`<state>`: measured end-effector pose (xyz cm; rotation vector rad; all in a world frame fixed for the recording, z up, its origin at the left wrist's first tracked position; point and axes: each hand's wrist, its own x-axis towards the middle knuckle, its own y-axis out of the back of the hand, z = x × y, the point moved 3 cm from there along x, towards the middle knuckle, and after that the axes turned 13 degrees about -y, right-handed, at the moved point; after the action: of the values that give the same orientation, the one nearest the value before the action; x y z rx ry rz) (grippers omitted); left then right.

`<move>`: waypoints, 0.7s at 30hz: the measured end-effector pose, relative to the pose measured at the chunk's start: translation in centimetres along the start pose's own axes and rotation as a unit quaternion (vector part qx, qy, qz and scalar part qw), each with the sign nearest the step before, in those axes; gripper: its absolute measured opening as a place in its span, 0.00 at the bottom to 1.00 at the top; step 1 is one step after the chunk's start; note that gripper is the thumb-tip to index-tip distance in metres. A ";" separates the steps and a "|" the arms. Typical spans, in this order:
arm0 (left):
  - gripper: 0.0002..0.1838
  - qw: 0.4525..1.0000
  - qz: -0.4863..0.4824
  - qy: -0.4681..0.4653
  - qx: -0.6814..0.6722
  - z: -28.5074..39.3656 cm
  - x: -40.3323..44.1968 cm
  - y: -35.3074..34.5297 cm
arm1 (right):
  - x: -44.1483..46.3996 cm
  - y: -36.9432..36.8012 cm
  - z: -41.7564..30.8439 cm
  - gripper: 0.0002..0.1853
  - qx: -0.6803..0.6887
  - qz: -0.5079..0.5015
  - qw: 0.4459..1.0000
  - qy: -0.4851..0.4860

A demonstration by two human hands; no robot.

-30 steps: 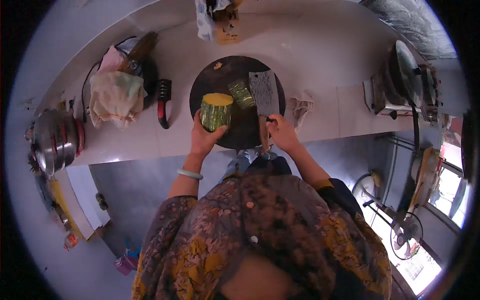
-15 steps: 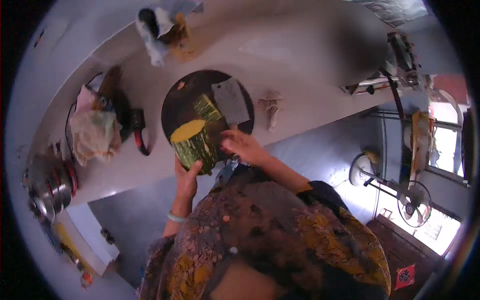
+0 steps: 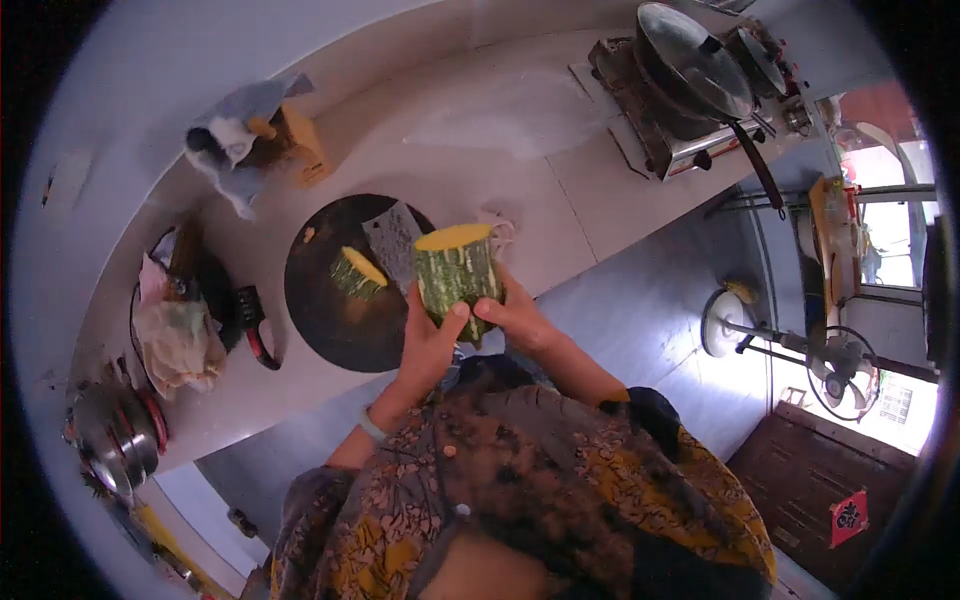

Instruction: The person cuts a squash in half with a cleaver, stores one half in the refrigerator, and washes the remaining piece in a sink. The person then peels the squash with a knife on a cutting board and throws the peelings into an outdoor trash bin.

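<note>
A large green-striped squash piece (image 3: 455, 275) with a flat yellow cut top is held up between both hands. My left hand (image 3: 430, 345) grips its left and lower side. Round its right side is my right hand (image 3: 518, 318). Behind and left of it, a smaller squash piece (image 3: 358, 274) lies on the round dark board (image 3: 330, 325), its yellow cut face showing. The cleaver (image 3: 392, 240) rests flat on the board's right part, its handle hidden behind the squash. A small scrap (image 3: 309, 234) sits near the board's upper left edge.
A wok (image 3: 690, 65) stands on a stove (image 3: 690, 150) at the upper right. Left of the board are a red-and-black handled tool (image 3: 256, 328) and a cloth-covered bundle (image 3: 180, 345). Steel pots (image 3: 115, 435) stand far left. A crumpled cloth (image 3: 500, 228) lies behind the squash.
The large squash piece has been lifted off the board and moved right. My right hand left the cleaver's handle and took hold of the squash. The view has turned rightward.
</note>
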<state>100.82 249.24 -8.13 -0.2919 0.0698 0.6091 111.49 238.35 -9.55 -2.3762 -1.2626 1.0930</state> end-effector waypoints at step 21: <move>0.21 0.937 0.169 -0.009 0.306 -22.8 29.2 -12.0 | -5.9 31.7 -13.9 0.54 0.030 0.096 0.994 -0.039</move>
<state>132.10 249.44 -31.37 0.3395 0.2897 0.8977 138.74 216.44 -13.25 -2.4726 -1.0250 1.2722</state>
